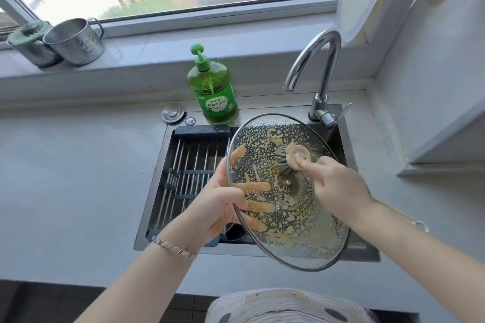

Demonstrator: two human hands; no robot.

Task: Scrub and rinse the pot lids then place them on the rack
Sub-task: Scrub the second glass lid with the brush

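Grey tabletop (65, 178) runs under a window, with a dark sink (183, 248) set into it. One glass pot lid (296, 217) is in view, held tilted above the right half of the sink, its underside turned toward the person and speckled with yellowish suds. It lies between the two hands. The left hand (212, 207) grips the lid's left rim, thumb on the near face and four fingers spread behind the glass, showing through it. The right hand (338, 186) comes in from the right, curled round one brush (298, 156). A fingertip rests on the brush's round wooden head and the dark bristles press against the upper middle of the lid, just above its centre knob fitting.

One rack (191, 155) of metal bars spans the left half of the sink, just beside the left hand and partly behind the lid's edge. Something dark sits in the sink below it, too hidden to name. One green soap bottle (214, 94) stands behind the sink, one curved faucet (320, 60) to its right. Two metal mugs (76, 42) stand touching on the windowsill at far left. A bracelet (173, 245) circles the left wrist.
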